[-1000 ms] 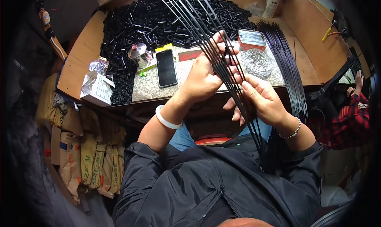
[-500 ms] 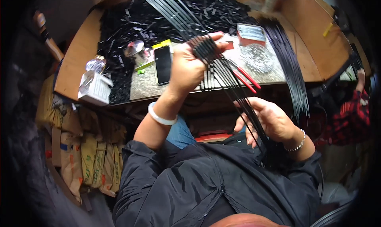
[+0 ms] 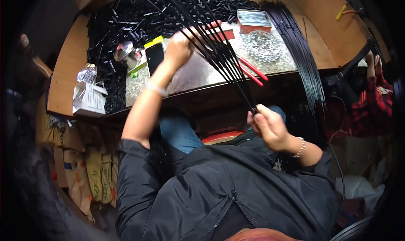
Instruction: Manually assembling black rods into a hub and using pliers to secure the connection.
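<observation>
Off table edge (image 3: 190, 90), right hand (image 3: 271, 128) holding rods (image 3: 219, 59), left hand (image 3: 179, 51) apart, over tabletop (image 3: 196, 74)

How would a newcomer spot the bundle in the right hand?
Find the desk piled with small black parts. At its near side, the right hand grips a bundle of thin black rods by its gathered end. Unlike similar rods lying on the desk's right side, this bundle is hand-held and fans out.
</observation>
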The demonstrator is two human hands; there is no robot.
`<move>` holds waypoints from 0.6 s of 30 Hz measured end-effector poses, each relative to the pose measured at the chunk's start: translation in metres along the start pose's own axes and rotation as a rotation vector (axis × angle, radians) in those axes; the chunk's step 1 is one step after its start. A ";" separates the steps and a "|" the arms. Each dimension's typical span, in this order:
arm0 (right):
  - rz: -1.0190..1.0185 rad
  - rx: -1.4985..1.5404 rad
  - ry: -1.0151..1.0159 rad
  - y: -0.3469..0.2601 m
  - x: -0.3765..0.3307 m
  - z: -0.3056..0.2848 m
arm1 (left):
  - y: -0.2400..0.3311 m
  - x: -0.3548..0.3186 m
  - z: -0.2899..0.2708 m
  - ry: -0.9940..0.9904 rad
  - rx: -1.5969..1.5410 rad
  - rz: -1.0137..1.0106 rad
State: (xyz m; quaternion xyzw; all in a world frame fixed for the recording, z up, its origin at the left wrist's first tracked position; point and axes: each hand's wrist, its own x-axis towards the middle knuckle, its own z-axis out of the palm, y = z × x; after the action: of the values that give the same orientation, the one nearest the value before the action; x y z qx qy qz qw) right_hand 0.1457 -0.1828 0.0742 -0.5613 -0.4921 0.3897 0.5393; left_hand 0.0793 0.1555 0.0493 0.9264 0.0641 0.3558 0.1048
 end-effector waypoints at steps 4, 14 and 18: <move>-0.180 -0.260 0.162 0.115 0.043 0.027 | -0.074 0.003 0.008 -0.187 0.572 -0.088; -0.080 -0.369 0.137 0.172 0.063 0.019 | 0.055 -0.034 0.003 -0.428 -0.184 0.088; -0.095 -0.872 0.008 0.131 0.056 0.008 | 0.053 -0.054 0.020 -0.339 -0.315 0.056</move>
State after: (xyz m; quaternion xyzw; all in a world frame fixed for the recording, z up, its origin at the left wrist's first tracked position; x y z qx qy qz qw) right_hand 0.1673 -0.1176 -0.0513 -0.7147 -0.6338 0.1180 0.2712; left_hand 0.0556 0.0902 0.0126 0.9465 -0.0366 0.2036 0.2476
